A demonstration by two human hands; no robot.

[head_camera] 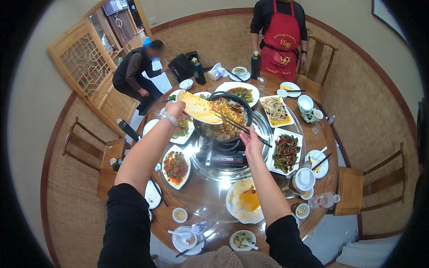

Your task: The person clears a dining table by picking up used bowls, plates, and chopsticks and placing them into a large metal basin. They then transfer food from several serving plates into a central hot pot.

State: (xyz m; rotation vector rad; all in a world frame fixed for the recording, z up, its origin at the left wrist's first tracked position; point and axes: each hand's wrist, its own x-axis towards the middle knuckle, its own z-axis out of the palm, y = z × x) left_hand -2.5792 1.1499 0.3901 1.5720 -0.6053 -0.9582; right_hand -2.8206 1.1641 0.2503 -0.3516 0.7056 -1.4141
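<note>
My left hand [176,110] grips the near-left end of a white plate [197,108] smeared with orange sauce. The plate is tilted over a dark pan [198,129] full of chopped food [228,112], its lower edge above the pan's left side. In my right hand [251,139] is a pair of dark chopsticks [237,125], their tips at the food beside the plate's edge. The pan stands over a black portable stove [223,157] at the middle of a glass turntable [204,197].
Around the pan stand a plate of meat [176,166], a plate of chilies and greens [286,152] and a sauce-stained plate [246,204]. A glass pitcher [303,181] and plastic bottle [323,200] are at right. A person in a red apron [280,40] stands opposite; another person [134,73] bends at left.
</note>
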